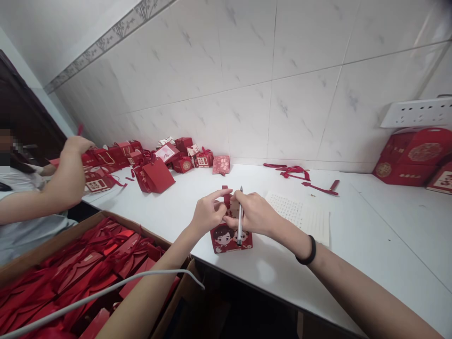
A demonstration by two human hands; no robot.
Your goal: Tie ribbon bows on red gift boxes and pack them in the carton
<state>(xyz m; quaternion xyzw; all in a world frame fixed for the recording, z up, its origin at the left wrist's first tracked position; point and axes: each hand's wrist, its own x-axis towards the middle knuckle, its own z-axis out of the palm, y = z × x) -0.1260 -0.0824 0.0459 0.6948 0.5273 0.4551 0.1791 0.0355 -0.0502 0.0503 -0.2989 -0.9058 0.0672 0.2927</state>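
Note:
A small red gift box [231,245] with cartoon faces stands upright at the table's front edge. Over its top, my left hand [209,214] has its fingers bent around a red ribbon [227,201]; the exact pinch is partly hidden. My right hand [254,214], with a black band on its wrist, grips a clear pen [240,221] that points upward across the box. The thumb and fingertips of that hand also meet at the ribbon, close to my left fingers. Both hands cover much of the box's upper part.
Loose red ribbons [294,173] and a handwritten paper sheet [300,212] lie to the right. Red boxes [155,176] cluster by the wall. A cardboard carton [102,216] full of red boxes and a white cable [116,285] are at lower left. Another person's arm [67,179] reaches in.

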